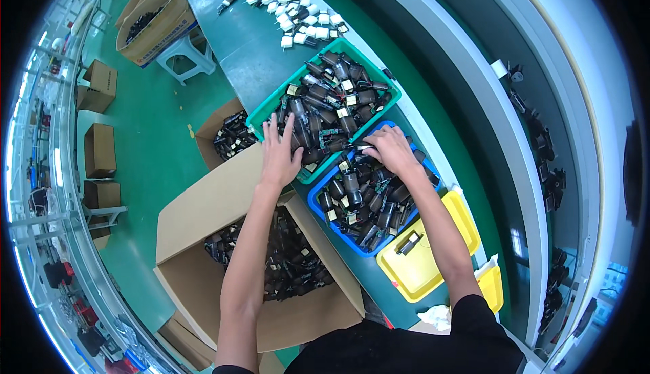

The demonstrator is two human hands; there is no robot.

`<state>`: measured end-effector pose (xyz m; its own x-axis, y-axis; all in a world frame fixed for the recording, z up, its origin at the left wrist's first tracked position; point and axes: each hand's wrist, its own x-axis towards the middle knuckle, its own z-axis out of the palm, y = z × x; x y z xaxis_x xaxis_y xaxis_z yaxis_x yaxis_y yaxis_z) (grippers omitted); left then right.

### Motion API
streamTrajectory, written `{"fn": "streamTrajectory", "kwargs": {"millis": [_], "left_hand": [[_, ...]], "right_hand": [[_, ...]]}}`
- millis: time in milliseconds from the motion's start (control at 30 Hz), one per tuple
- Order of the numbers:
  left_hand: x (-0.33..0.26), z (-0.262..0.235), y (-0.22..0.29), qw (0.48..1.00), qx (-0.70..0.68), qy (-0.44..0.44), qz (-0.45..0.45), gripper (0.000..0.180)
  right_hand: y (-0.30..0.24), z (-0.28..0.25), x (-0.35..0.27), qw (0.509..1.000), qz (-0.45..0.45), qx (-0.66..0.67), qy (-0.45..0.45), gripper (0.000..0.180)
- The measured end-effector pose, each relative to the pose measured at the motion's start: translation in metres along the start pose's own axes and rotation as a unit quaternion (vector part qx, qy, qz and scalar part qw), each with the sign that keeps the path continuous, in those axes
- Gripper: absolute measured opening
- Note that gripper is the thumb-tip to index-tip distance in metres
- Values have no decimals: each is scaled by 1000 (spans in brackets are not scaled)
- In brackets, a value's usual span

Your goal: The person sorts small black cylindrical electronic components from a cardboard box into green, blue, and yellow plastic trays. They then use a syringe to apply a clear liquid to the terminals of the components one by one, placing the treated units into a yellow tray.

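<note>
A green bin (254, 118) is heaped with dark cylindrical parts (325, 96), many with small pale square pieces and some with green circuit boards. My left hand (281, 157) lies over its near left rim, fingers spread and touching the heap. A blue bin (371, 253) with more such dark parts (352, 188) stands against the green one. Where the two bins meet, my right hand (393, 149) is bent down with its fingers curled at a dark part; their tips are partly hidden, and what they grip is not clear.
A large open carton (203, 228) of dark parts sits left of the bench. Yellow trays (399, 276) stand nearer me on the right, one holding a single part. White pieces (298, 18) lie at the bench's far end. A stool (186, 59) and cartons stand on the floor.
</note>
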<state>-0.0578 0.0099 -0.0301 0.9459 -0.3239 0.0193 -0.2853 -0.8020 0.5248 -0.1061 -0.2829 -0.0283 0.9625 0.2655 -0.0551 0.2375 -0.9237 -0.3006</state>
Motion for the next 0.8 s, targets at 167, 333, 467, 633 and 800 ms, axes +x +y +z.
{"fn": "streamTrajectory", "kwargs": {"millis": [167,333,467,633,800], "left_hand": [[-43,-44,10,998,-34,54,-12,76],[-93,-64,28,994,-75,58,-54,72],[-148,-87,38,980,-129,92,-119,68],[-275,-110,18,950,-103,189,-225,52],[-430,-28,-88,828,-157,208,-496,51]], "right_hand": [[1,-51,5,988,13,104,110,23],[32,-30,89,949,118,43,289,31],[39,20,119,959,234,-15,160,64],[25,14,107,935,119,-49,330,63],[-218,-46,-19,881,76,416,214,18]]}}
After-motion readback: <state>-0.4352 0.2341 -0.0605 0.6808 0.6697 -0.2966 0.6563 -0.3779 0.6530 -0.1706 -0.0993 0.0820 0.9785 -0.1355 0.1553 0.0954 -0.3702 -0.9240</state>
